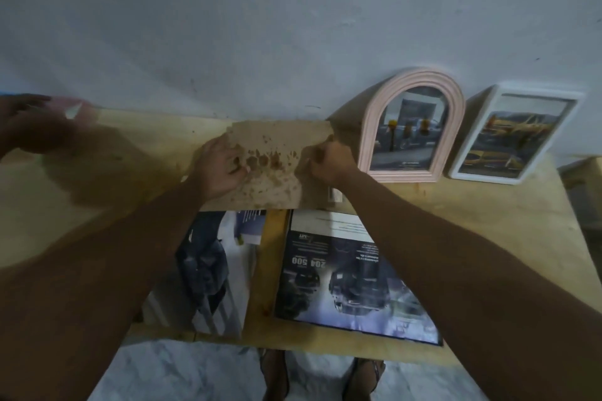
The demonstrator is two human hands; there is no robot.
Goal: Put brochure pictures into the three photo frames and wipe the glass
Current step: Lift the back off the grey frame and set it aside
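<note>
Both my hands hold a stained brown backing board of a photo frame, tilted above the wooden table. My left hand presses on its left part and my right hand pinches its right edge. A pink arched frame and a white rectangular frame lean on the wall at the right, each with a car picture inside. Two brochure sheets lie under my arms: one at the left, one with dark cars at the right.
Another person's hand is blurred at the far left, near something pink. A small white object lies under the board's right corner. The grey wall stands right behind the table. My feet in sandals show below the table's front edge.
</note>
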